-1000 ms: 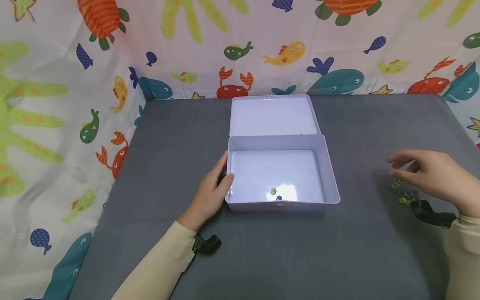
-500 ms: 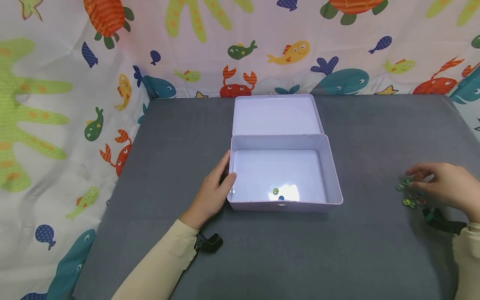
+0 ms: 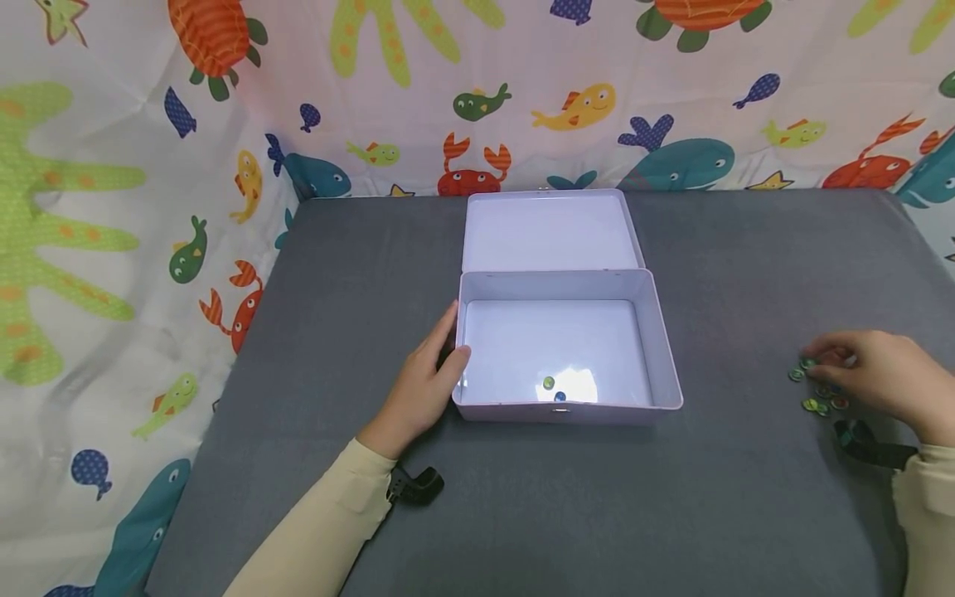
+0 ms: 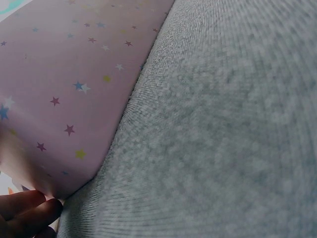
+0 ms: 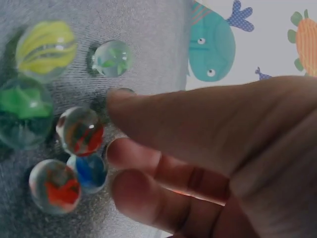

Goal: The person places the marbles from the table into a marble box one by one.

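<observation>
Right wrist view puts the fingertips [image 5: 116, 101] of the right hand [image 3: 880, 373] down among a cluster of glass marbles [image 3: 816, 390] on the grey felt table cover [image 3: 746, 274]. The fingers are bent over the cluster, but whether they actually pinch a marble cannot be told. Just beside them lie a red-swirled marble [image 5: 80, 130], a blue marble [image 5: 90, 172] and a red-orange marble [image 5: 54, 186]; a green marble [image 5: 24, 111], a yellow-striped marble [image 5: 47, 49] and a clear pale-green marble [image 5: 112, 58] sit slightly farther out.

Across the table, the left hand [image 3: 421, 385] rests with relaxed, nearly straight fingers against the left outer wall of an open lilac tin box [image 3: 660, 340], thumb at its near corner; the left wrist view shows that wall printed with small stars. Inside, near the front wall, lie a green marble in the tin [image 3: 548, 382] and a blue marble in the tin [image 3: 560, 396], close together. The hinged lid [image 3: 548, 230] lies flat behind. A sea-animal curtain [image 3: 112, 207] surrounds the table.
</observation>
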### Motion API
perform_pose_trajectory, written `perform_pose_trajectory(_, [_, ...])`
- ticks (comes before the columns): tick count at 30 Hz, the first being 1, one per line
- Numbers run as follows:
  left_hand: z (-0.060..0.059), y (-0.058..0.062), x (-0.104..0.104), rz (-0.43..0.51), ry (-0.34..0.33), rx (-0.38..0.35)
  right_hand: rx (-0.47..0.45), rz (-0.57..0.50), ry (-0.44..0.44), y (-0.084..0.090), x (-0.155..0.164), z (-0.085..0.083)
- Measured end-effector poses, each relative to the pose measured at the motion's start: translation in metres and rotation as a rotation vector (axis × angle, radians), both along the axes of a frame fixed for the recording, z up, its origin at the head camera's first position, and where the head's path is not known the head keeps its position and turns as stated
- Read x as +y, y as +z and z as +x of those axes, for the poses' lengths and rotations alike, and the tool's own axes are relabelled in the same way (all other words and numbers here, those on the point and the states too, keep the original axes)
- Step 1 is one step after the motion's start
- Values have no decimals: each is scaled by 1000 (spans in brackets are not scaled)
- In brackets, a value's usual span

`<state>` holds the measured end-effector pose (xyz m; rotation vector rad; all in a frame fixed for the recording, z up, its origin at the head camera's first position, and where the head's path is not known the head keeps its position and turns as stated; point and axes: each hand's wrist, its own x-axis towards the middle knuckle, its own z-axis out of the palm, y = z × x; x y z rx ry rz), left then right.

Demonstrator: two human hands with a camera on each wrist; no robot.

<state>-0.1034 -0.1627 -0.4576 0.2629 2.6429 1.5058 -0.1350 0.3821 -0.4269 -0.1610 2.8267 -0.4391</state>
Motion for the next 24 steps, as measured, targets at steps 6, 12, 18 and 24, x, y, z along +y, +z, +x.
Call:
perform_pose_trajectory(6, [0,0,0,5,-5,0,48,3,8,-3,-2,1])
perform_pose_trajectory(12, [-1,-3,1,13,-5,9,141,-23,-45,-1,-7,3])
perform_pose_trajectory(18, [-1,-3,0,17,-2,7,207,-29,-120,5,-10,0])
perform_pose_trajectory(24, [-1,-3,0,16,-3,10,218,-27,-108,14,-17,-5])
